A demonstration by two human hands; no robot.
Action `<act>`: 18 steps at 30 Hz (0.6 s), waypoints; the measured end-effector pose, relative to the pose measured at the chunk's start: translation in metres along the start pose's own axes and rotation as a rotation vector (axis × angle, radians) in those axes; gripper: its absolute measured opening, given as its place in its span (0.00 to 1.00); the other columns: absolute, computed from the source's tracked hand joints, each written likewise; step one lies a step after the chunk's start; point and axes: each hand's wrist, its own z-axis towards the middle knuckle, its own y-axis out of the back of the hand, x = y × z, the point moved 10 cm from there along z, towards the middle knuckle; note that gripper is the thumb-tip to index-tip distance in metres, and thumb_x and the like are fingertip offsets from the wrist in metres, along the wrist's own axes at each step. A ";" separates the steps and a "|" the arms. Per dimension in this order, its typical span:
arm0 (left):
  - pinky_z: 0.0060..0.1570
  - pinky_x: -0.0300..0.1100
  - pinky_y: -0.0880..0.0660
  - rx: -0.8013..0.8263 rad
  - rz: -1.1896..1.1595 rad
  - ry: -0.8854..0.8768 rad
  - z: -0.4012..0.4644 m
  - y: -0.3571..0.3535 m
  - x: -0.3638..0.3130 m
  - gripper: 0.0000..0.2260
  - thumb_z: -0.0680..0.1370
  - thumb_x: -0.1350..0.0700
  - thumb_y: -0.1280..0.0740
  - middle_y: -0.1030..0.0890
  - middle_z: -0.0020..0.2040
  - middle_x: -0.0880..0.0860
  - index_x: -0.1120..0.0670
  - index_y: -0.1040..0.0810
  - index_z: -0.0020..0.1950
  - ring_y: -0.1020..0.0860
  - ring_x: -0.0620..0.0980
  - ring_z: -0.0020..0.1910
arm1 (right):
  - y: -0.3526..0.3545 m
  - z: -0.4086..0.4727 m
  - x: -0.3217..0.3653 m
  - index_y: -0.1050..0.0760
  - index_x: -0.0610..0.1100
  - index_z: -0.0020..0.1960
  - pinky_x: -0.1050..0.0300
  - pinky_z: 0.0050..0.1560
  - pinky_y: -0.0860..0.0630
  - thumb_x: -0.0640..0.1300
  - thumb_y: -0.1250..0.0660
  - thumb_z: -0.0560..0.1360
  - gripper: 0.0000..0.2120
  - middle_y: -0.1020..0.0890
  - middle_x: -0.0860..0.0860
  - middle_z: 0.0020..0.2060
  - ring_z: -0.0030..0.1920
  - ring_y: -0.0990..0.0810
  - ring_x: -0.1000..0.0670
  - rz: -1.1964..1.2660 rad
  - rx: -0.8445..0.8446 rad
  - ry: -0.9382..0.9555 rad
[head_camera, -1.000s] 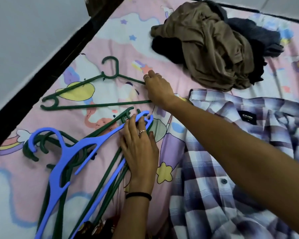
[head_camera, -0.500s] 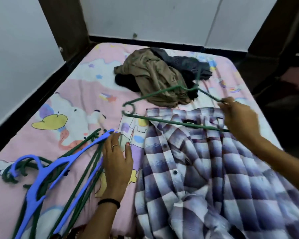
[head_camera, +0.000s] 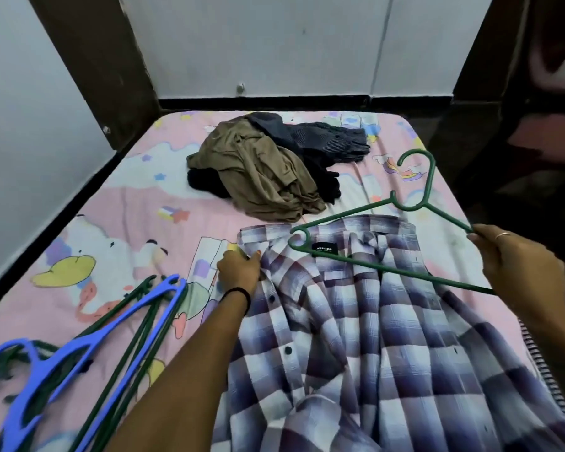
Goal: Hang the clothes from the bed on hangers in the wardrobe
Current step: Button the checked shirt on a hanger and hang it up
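A purple-and-white plaid shirt (head_camera: 356, 321) lies spread on the bed, collar towards the far end. My right hand (head_camera: 516, 269) grips one end of a green hanger (head_camera: 366, 265), held just above the shirt's collar with its hook pointing away. My left hand (head_camera: 238, 269) pinches the shirt's left shoulder edge. Behind the shirt sits a heap of clothes (head_camera: 265, 177), a tan garment on top of dark ones.
The bed has a pink cartoon sheet (head_camera: 118, 230). A pile of green hangers and a blue hanger (head_camera: 79, 350) lies at the near left. Grey walls and dark wooden posts (head_camera: 92, 60) border the bed on the left and far sides.
My left hand left the hanger pile and moved right to take the shirt's shoulder. My right hand carried the green hanger from the left of the bed over the shirt's collar.
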 end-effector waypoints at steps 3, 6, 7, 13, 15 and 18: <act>0.46 0.50 0.28 -0.015 0.011 -0.026 0.016 -0.003 -0.009 0.11 0.76 0.58 0.34 0.20 0.49 0.68 0.66 0.22 0.41 0.23 0.67 0.52 | -0.016 0.003 -0.006 0.21 0.45 0.57 0.47 0.37 0.23 0.49 0.37 0.79 0.12 0.16 0.42 0.48 0.44 0.18 0.35 0.029 0.034 -0.012; 0.41 0.45 0.35 -0.105 0.021 -0.128 0.020 0.016 -0.028 0.11 0.78 0.60 0.36 0.19 0.46 0.67 0.66 0.22 0.39 0.23 0.66 0.49 | -0.032 0.004 -0.005 0.20 0.44 0.57 0.46 0.38 0.23 0.47 0.35 0.78 0.12 0.16 0.41 0.48 0.44 0.18 0.34 0.082 0.056 -0.027; 0.40 0.43 0.39 -0.141 0.033 -0.179 0.020 0.025 -0.039 0.11 0.78 0.59 0.36 0.19 0.46 0.66 0.65 0.22 0.41 0.24 0.65 0.47 | -0.036 0.006 -0.005 0.20 0.44 0.57 0.46 0.37 0.24 0.47 0.35 0.78 0.12 0.16 0.41 0.47 0.44 0.18 0.34 0.101 0.056 -0.030; 0.39 0.34 0.41 -0.244 0.091 -0.514 -0.002 0.070 -0.112 0.07 0.78 0.61 0.35 0.18 0.44 0.61 0.63 0.20 0.49 0.28 0.52 0.41 | -0.061 0.003 0.003 0.20 0.48 0.56 0.48 0.37 0.24 0.49 0.34 0.77 0.11 0.15 0.43 0.46 0.44 0.18 0.36 0.186 0.106 -0.010; 0.39 0.34 0.41 -0.265 0.134 -0.619 -0.016 0.079 -0.131 0.06 0.78 0.63 0.35 0.18 0.45 0.62 0.64 0.20 0.49 0.25 0.56 0.42 | -0.064 -0.001 0.010 0.20 0.47 0.56 0.48 0.37 0.23 0.49 0.34 0.77 0.11 0.15 0.45 0.46 0.44 0.17 0.37 0.179 0.116 0.046; 0.40 0.34 0.38 -0.243 0.143 -0.731 -0.047 0.082 -0.154 0.05 0.78 0.64 0.35 0.17 0.44 0.60 0.61 0.19 0.49 0.23 0.55 0.41 | -0.061 -0.006 0.011 0.20 0.47 0.56 0.48 0.35 0.21 0.49 0.34 0.76 0.11 0.15 0.46 0.46 0.43 0.17 0.38 0.193 0.092 0.080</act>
